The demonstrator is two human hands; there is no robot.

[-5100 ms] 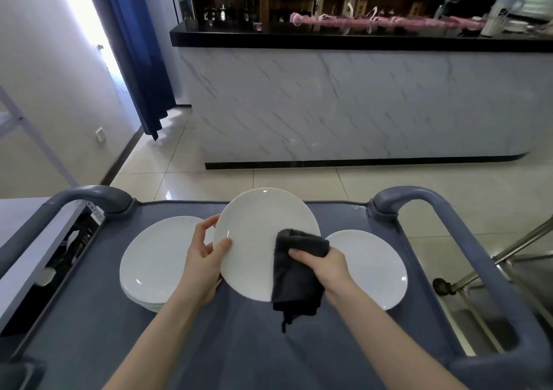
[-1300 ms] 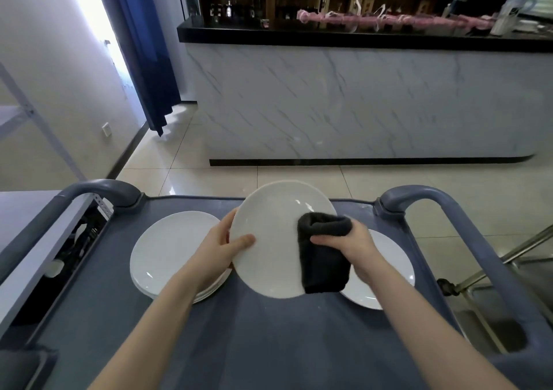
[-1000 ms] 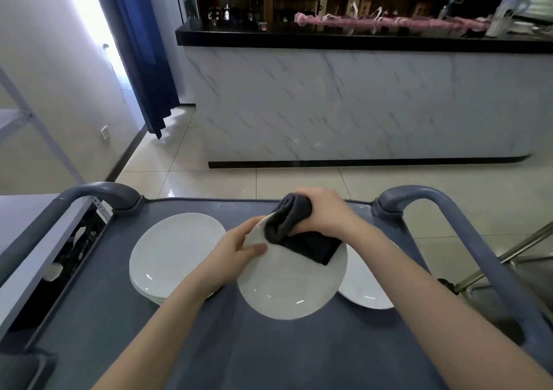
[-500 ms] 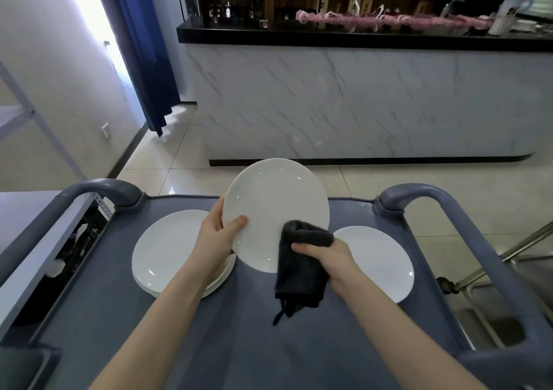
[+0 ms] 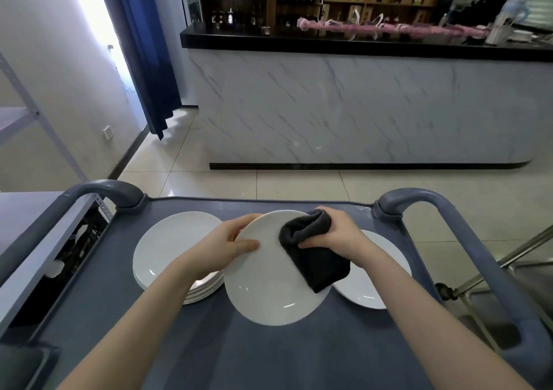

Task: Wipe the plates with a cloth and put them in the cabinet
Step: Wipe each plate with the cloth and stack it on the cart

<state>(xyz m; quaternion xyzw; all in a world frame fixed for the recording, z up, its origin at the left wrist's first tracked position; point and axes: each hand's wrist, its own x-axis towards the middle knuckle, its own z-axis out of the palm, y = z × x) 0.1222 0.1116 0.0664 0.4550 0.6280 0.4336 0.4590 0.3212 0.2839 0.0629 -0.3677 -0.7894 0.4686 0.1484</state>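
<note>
Wiping step: left hand [image 5: 230,246] pinches the rim of the white plate [image 5: 269,287], tilted above the cart [image 5: 269,359] between the stack [image 5: 170,249] and a lone plate [image 5: 374,287], right hand [image 5: 335,234] clenched around the dark cloth [image 5: 311,252] on its face; next, likely, sweep the rest.

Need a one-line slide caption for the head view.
Left hand holds a white plate over the cart; right hand presses a dark cloth to its far rim.
</note>
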